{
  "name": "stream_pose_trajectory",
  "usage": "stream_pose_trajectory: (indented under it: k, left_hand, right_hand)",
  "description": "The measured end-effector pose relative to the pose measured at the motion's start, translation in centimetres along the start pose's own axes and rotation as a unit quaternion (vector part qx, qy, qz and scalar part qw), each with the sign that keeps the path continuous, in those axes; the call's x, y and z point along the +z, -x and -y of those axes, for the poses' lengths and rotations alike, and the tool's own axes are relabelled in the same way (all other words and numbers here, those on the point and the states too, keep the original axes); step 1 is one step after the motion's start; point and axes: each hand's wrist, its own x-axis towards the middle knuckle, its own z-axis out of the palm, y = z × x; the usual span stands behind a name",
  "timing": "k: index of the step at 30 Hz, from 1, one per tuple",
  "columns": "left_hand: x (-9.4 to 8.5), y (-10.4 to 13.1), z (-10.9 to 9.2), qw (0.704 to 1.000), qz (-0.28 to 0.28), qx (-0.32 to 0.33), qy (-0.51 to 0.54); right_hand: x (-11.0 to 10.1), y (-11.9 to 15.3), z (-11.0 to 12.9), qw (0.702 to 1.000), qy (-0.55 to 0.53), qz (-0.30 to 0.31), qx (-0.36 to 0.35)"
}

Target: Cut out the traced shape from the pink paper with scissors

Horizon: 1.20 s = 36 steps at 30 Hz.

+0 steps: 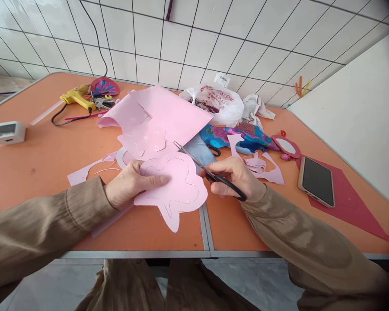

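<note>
My left hand [129, 183] pinches a pink paper cutout [181, 185] at its left side, thumb on top. Thin dark outlines are drawn on it, and a pointed tail hangs from its lower edge. In my right hand [236, 177] is a pair of black-handled scissors [201, 164], its blades pointing up and left over the cutout's upper right edge. The blades look closed or nearly so. Behind the cutout lies a large pink sheet [171, 108], with a glossy pale pink cut piece [149, 138] on it.
A yellow glue gun [78, 98] with a cord, keys [103, 102] and a white adapter [9, 132] lie left. Behind are a white plastic bag [218, 103] and blue patterned fabric [243, 136]. Pink scraps [262, 166], a phone [317, 181] and red paper [353, 207] lie right.
</note>
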Motion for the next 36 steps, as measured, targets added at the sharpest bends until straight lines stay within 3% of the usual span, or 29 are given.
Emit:
stream_pose_trajectory:
  k: [13, 24, 32, 36]
  left_hand:
    - [0.7, 0.0, -0.4, 1.000, -0.011, 0.001, 0.021]
    - [0.9, 0.0, -0.2, 0.999, 0.004, 0.014, 0.044]
    - [0.8, 0.0, -0.3, 0.999, -0.016, -0.004, 0.039]
    - [0.5, -0.1, -0.3, 1.000, 0.001, -0.002, 0.026]
  right_hand:
    - [0.0, 0.0, 0.6, 0.999, -0.015, 0.000, 0.040]
    - [0.3, 0.2, 0.7, 0.999, -0.010, -0.028, 0.042]
    - [0.1, 0.1, 0.4, 0.999, -0.008, -0.018, 0.031]
    - [-0.1, 0.0, 0.4, 0.999, -0.006, -0.010, 0.035]
